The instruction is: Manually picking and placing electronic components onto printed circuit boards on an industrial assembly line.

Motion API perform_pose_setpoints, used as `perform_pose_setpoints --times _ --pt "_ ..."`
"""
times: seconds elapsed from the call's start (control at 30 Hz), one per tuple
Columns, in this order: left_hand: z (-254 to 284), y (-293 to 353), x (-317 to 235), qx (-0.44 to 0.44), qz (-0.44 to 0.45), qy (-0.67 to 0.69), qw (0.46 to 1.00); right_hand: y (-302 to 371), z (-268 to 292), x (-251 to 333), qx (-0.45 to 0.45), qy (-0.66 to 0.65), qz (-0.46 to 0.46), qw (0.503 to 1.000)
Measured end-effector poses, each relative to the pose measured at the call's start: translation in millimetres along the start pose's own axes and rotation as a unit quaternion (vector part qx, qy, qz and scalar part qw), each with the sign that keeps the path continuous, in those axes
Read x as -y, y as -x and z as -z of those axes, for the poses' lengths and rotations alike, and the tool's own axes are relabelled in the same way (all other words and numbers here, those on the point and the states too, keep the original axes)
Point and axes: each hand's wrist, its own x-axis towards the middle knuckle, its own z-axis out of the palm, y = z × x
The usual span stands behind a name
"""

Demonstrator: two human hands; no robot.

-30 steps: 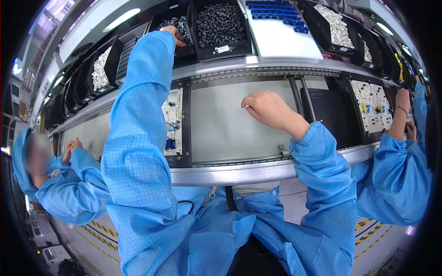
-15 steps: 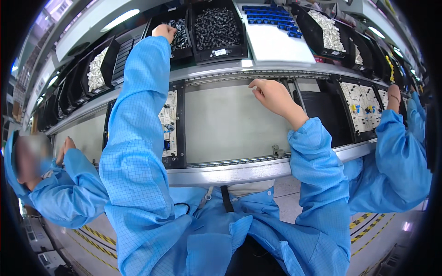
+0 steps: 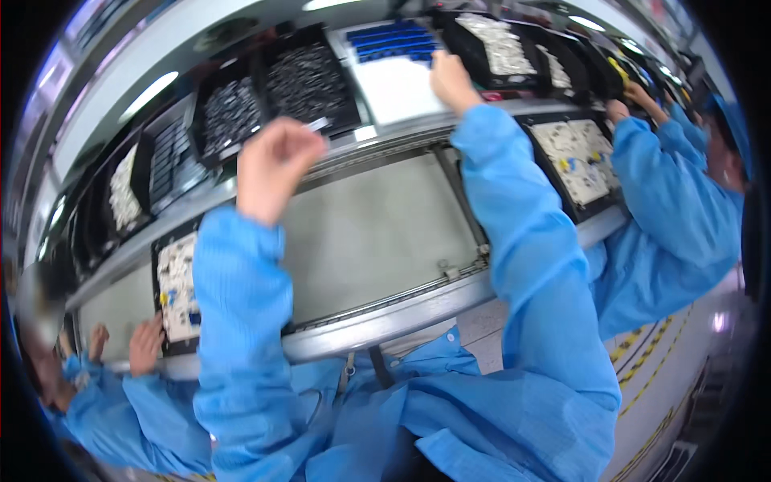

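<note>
Head: blue rows [image 3: 389, 42] sideways, beside right hand [image 3: 452, 80]

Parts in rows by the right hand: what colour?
Blue parts, showing best in the head view.

Colour log: conveyor bed [image 3: 377, 233] is reading pale grey, near rail [image 3: 361, 330] silver.
Along the far edge, black bins [image 3: 143, 173] are holding black parts [image 3: 301, 76] or off-white parts [image 3: 494, 44]; a white sheet [image 3: 397, 92] is carrying deep-blue strips [image 3: 393, 40], forming parallel bands toward its far edge. Inside black frames [image 3: 181, 347], cream circuit boards [image 3: 574, 145] are showing yellow and blue spots. Wearer's sleeves [image 3: 241, 289] and neighbours' sleeves [image 3: 658, 193] are showing light blue. Floor tape [image 3: 642, 347] is striping yellow-black.
</note>
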Motion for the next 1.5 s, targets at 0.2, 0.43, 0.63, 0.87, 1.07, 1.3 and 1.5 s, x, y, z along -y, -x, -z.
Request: perform_pose_setpoints --times 0.2,0.43,0.63,0.87,1.07,1.3,1.5 --pt "-50 63 -35 0.096 -0.018 -0.169 0.981 -24 -16 13 0.063 0.015 0.001 0.998" --pt "-67 65 -3 0.161 0.046 -0.116 0.979 -19 -5 -6 0.046 -0.046 -0.048 0.997" --pt "-62 70 20 0.197 0.083 -0.090 0.973 17 52 13 0.021 -0.128 -0.005 0.992" --pt "-23 76 87 0.209 0.260 0.073 0.940 132 165 -1 0.275 0.109 -0.063 0.953" --pt "-3 87 104 0.227 0.280 0.102 0.927 182 172 -19 0.353 0.225 -0.152 0.895" --pt "32 102 112 0.219 0.248 0.107 0.938 195 166 21 0.331 0.255 -0.131 0.899" --pt "49 104 116 0.179 0.268 0.138 0.936 196 163 27 0.347 0.222 -0.149 0.899"
